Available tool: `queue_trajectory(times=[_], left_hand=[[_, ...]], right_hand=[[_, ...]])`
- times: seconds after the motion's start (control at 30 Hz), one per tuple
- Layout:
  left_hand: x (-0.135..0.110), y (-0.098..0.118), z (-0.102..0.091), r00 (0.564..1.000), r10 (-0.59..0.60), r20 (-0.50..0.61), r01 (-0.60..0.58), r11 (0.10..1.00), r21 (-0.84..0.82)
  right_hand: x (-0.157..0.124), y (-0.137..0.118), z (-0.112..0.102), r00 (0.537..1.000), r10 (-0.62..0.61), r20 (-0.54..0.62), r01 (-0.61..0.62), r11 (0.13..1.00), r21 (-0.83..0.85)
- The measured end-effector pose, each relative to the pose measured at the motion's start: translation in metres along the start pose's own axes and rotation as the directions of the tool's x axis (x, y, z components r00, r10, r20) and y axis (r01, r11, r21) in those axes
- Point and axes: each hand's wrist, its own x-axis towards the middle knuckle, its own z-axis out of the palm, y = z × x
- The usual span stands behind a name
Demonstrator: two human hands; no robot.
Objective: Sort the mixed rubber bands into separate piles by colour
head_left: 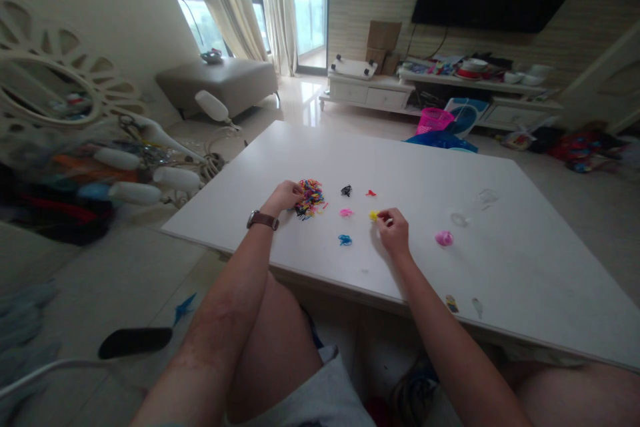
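On the white table [430, 180] lies a mixed pile of small, colourful rubber bands [313, 195]. My left hand [285, 196], with a brown-strapped watch [263, 219] on its wrist, has its fingers pinched at the pile's left edge. What they hold is too small to make out. To the right are little heaps of black bands [347, 191], pink bands [346, 212], blue bands [345, 239] and red bands [371, 193]. My right hand [393, 229] pinches at the yellow bands [373, 215], its fingertips touching them.
Farther right stand a pink round container [444, 238], a clear ring-shaped piece [459, 219] and a clear plastic piece [487, 197]. A small yellow figure [451, 303] lies by the near edge. White lamp shades [177, 179] crowd the table's left side.
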Motion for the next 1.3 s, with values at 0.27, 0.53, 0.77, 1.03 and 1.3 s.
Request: queue_trajectory(times=[0.27, 0.53, 0.77, 1.03, 1.3], left_hand=[[-0.0078, 0.006, -0.0051, 1.0, -0.018, 0.003, 0.018, 0.995, -0.096], [-0.0071, 0.0049, -0.0043, 0.998, 0.005, -0.058, -0.01, 0.996, -0.09], [-0.0072, 0.0044, -0.0034, 0.998, 0.012, -0.06, -0.025, 0.978, -0.209], [-0.0042, -0.0001, -0.001, 0.999, 0.036, 0.011, -0.033, 0.98, -0.198], [-0.0034, -0.0008, 0.0012, 0.998, -0.001, 0.058, 0.018, 0.954, -0.3]], right_hand=[[0.0006, 0.0024, 0.0, 1.0, 0.0, 0.006, 0.0, 1.0, -0.005], [0.0003, 0.0018, -0.0002, 1.0, -0.011, 0.011, 0.011, 1.0, -0.009], [0.0, 0.0001, -0.0004, 1.0, 0.006, 0.02, -0.006, 1.0, -0.003], [0.0002, 0.0007, 0.0003, 1.0, 0.006, 0.019, -0.006, 1.0, -0.003], [0.0002, -0.0001, -0.0002, 1.0, 0.007, 0.021, -0.007, 1.0, 0.002]])
